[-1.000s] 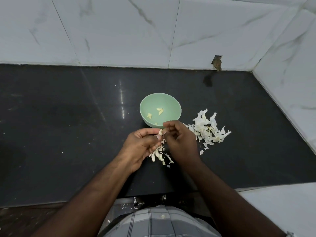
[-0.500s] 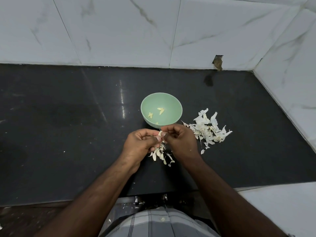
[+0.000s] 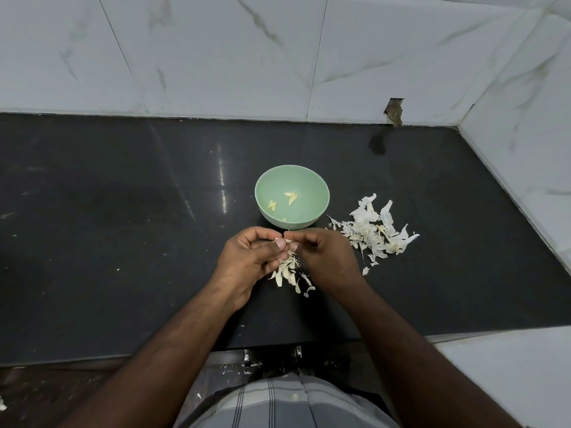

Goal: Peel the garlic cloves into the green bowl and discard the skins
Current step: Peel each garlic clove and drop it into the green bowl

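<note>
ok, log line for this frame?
step: peeling | left hand + right hand: pinch garlic clove | green bowl: holds peeled cloves | skins: right of bowl

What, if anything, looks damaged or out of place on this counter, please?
The wall tile has a broken, chipped hole at its base behind the green bowl. Garlic skins lie loose on the black counter, right of the bowl and under the hands.
</note>
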